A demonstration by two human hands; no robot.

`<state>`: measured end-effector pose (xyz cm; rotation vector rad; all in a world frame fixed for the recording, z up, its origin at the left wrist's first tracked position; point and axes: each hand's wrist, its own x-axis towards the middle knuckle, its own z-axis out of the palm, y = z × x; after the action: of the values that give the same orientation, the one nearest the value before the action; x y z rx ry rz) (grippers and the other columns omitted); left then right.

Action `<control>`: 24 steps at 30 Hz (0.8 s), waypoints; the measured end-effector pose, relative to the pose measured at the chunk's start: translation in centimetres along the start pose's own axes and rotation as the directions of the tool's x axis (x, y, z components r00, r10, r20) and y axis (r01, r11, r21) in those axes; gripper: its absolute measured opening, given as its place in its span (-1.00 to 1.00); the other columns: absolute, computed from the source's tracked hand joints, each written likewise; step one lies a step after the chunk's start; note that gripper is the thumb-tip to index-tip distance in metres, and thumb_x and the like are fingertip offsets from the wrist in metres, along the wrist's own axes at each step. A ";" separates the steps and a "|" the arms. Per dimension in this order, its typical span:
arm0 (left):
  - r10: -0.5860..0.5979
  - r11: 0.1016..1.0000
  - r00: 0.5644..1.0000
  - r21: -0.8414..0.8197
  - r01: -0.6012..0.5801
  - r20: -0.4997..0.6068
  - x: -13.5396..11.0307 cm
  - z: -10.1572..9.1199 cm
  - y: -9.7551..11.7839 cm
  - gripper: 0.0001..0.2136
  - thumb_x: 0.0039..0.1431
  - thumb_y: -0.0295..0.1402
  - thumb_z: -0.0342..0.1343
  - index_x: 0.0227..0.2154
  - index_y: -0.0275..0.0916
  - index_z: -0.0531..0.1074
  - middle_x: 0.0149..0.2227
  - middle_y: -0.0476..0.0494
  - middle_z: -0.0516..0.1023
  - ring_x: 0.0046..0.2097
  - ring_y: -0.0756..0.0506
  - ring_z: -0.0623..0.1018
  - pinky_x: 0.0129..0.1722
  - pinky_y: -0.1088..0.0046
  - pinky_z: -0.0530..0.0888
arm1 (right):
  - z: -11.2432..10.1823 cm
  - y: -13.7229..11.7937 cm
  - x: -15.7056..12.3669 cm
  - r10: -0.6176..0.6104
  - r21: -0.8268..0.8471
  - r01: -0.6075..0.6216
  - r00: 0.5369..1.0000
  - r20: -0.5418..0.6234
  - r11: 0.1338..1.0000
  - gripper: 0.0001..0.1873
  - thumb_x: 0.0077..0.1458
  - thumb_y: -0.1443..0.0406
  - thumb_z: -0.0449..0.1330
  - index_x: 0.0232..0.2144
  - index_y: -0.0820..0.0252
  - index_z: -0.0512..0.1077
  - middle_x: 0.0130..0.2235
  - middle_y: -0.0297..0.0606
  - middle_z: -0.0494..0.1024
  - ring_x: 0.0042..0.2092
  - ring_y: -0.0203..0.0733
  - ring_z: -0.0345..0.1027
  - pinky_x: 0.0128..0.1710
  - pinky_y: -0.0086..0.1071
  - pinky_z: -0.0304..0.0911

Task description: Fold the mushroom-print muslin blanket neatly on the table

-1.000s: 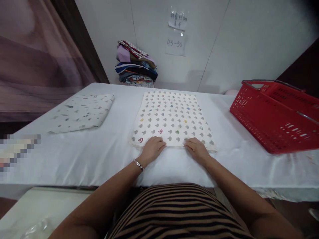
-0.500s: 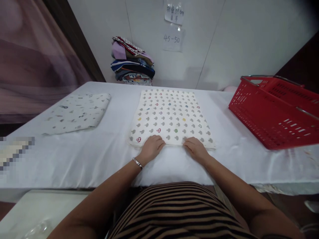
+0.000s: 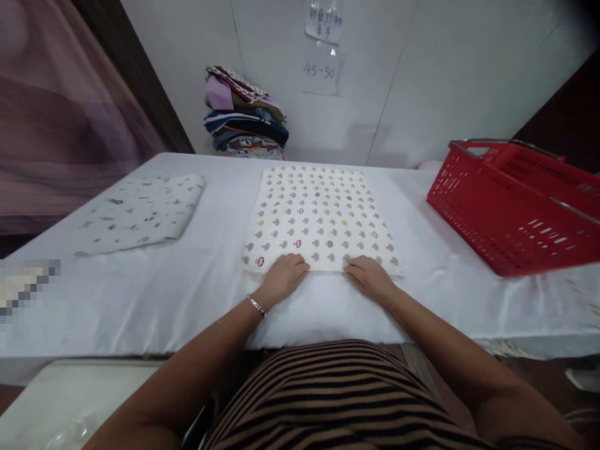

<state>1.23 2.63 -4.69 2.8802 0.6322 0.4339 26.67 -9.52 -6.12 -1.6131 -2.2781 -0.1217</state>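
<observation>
A white cloth (image 3: 319, 212) printed with grey and coloured mushrooms lies folded into a flat, layered square in the middle of the table. My left hand (image 3: 284, 275) is closed at its near edge, left of centre, with the thumb at the edge and the fingers on top. Farther right along that same edge, my right hand (image 3: 370, 275) pinches the cloth in a similar way. The fingertips partly cover the front row of mushrooms. A second folded cloth (image 3: 145, 212), pale with small scattered prints, rests apart on the left.
White satin-like fabric covers the table (image 3: 210, 281). A red plastic basket (image 3: 510, 206) with metal handles stands at the right. Behind the table, a stack of folded fabrics (image 3: 246, 115) is against the wall, left of two paper signs (image 3: 321, 69). A curtain (image 3: 60, 112) hangs at the far left.
My view has shifted slightly. Both hands stay at the near edge of the mushroom-print cloth, and the cloth keeps its folded shape.
</observation>
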 end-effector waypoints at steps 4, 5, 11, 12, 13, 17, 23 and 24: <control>-0.019 1.000 1.000 -0.001 0.019 -0.025 0.1 0.1 0.2 -0.76 0.29 -0.35 -0.15 -0.29 -0.23 0.44 -0.27 -0.15 0.43 -0.20 -0.10 0.38 -0.19 0.32 0.32 | 0.0 0.1 0.1 0.038 0.038 -0.036 0.998 -0.057 0.999 -0.73 0.22 0.34 -0.04 -0.21 0.18 0.46 -0.17 -0.12 0.48 -0.14 -0.10 0.29 -0.17 -0.23 0.24; -0.024 1.000 0.999 -0.004 0.023 -0.030 0.1 0.1 0.2 -0.76 0.28 -0.35 -0.15 -0.29 -0.23 0.44 -0.27 -0.16 0.43 -0.20 -0.10 0.38 -0.19 0.32 0.33 | 0.0 0.0 0.2 0.050 0.049 -0.047 0.996 -0.068 0.998 -0.74 0.22 0.35 -0.03 -0.22 0.18 0.46 -0.17 -0.12 0.48 -0.14 -0.10 0.29 -0.17 -0.23 0.25; -0.030 0.999 0.999 0.024 0.031 -0.015 0.2 0.0 0.3 -0.82 0.25 -0.32 -0.06 -0.28 -0.21 0.43 -0.25 -0.14 0.44 -0.18 -0.12 0.38 -0.20 0.32 0.33 | -0.1 0.0 0.6 0.090 0.068 -0.086 0.994 -0.055 0.994 -0.76 0.19 0.38 -0.02 -0.23 0.18 0.44 -0.16 -0.13 0.48 -0.13 -0.10 0.30 -0.15 -0.22 0.26; -0.030 0.999 1.000 0.035 0.030 -0.010 0.2 0.0 0.3 -0.82 0.25 -0.32 -0.07 -0.29 -0.21 0.43 -0.26 -0.14 0.44 -0.19 -0.12 0.38 -0.21 0.33 0.33 | 0.0 0.0 0.6 0.089 0.062 -0.086 0.995 -0.045 0.994 -0.77 0.19 0.39 -0.02 -0.22 0.18 0.43 -0.16 -0.12 0.48 -0.13 -0.10 0.30 -0.15 -0.22 0.25; -0.029 0.998 1.000 0.046 0.030 -0.007 0.3 0.0 0.3 -0.80 0.26 -0.33 -0.09 -0.31 -0.21 0.43 -0.28 -0.13 0.44 -0.20 -0.11 0.38 -0.22 0.34 0.33 | 0.0 0.0 0.6 0.086 0.057 -0.084 0.996 -0.036 0.995 -0.77 0.18 0.39 -0.02 -0.22 0.19 0.43 -0.15 -0.12 0.48 -0.12 -0.10 0.30 -0.15 -0.22 0.25; -0.037 0.994 0.997 0.103 0.044 -0.063 0.9 -0.1 0.2 -0.76 0.29 -0.34 -0.14 -0.32 -0.24 0.43 -0.30 -0.15 0.44 -0.22 -0.11 0.39 -0.23 0.33 0.32 | -0.1 -0.1 0.8 0.094 0.033 -0.092 0.992 -0.079 0.995 -0.77 0.18 0.40 -0.03 -0.23 0.18 0.43 -0.17 -0.13 0.49 -0.14 -0.09 0.31 -0.18 -0.23 0.24; -0.041 0.991 0.990 0.123 0.058 -0.134 1.1 -0.1 -0.1 -0.73 0.30 -0.31 -0.15 -0.30 -0.25 0.45 -0.29 -0.16 0.46 -0.20 -0.11 0.40 -0.22 0.33 0.31 | -0.6 -0.5 1.4 0.154 0.073 -0.144 0.975 -0.158 0.987 -0.76 0.21 0.38 -0.05 -0.23 0.18 0.42 -0.18 -0.14 0.49 -0.14 -0.10 0.31 -0.16 -0.24 0.23; -0.040 0.994 0.992 0.092 0.051 -0.118 1.0 -0.1 -0.2 -0.73 0.30 -0.31 -0.15 -0.31 -0.24 0.45 -0.30 -0.15 0.47 -0.21 -0.11 0.40 -0.22 0.34 0.32 | -0.7 -0.5 1.4 0.155 0.091 -0.144 0.978 -0.137 0.985 -0.76 0.21 0.38 -0.04 -0.24 0.18 0.42 -0.18 -0.15 0.49 -0.14 -0.11 0.31 -0.16 -0.24 0.24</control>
<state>2.04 3.25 -4.42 2.9396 0.7548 0.5838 25.91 -8.60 -4.95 -1.6703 -2.0210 -0.1040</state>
